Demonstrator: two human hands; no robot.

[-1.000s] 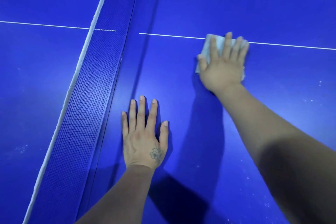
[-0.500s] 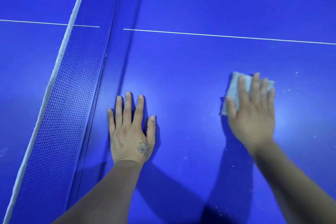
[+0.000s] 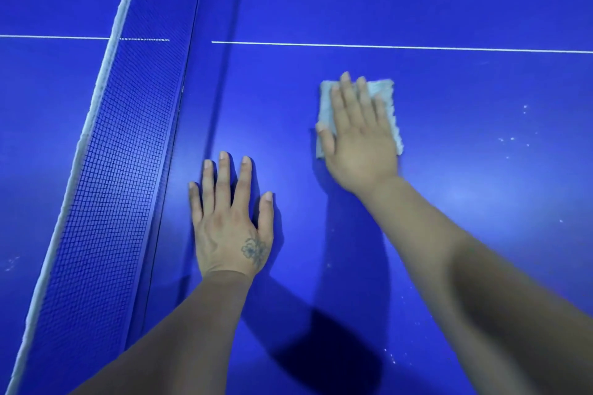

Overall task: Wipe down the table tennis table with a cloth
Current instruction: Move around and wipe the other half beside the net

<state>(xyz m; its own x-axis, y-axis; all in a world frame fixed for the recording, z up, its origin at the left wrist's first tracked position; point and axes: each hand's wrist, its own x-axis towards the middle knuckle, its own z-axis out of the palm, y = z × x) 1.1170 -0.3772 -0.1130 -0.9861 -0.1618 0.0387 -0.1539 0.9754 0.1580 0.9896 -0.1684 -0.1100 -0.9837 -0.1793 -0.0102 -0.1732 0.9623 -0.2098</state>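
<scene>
The blue table tennis table (image 3: 449, 3) fills the head view. A folded pale cloth (image 3: 383, 91) lies flat on it, a little below the white centre line (image 3: 417, 47). My right hand (image 3: 359, 141) presses on the cloth with straight, spread fingers and covers most of it. My left hand (image 3: 229, 221) rests flat on the bare table, palm down, fingers straight, to the left of and nearer than the cloth, close to the net.
The net (image 3: 122, 154) with its white top band runs from the lower left to the upper middle, just left of my left hand. Small white specks (image 3: 513, 138) dot the surface to the right of the cloth.
My right hand slid the cloth from the centre line down and to the right, then back to the left and a little up. My left hand stayed planted on the table.
</scene>
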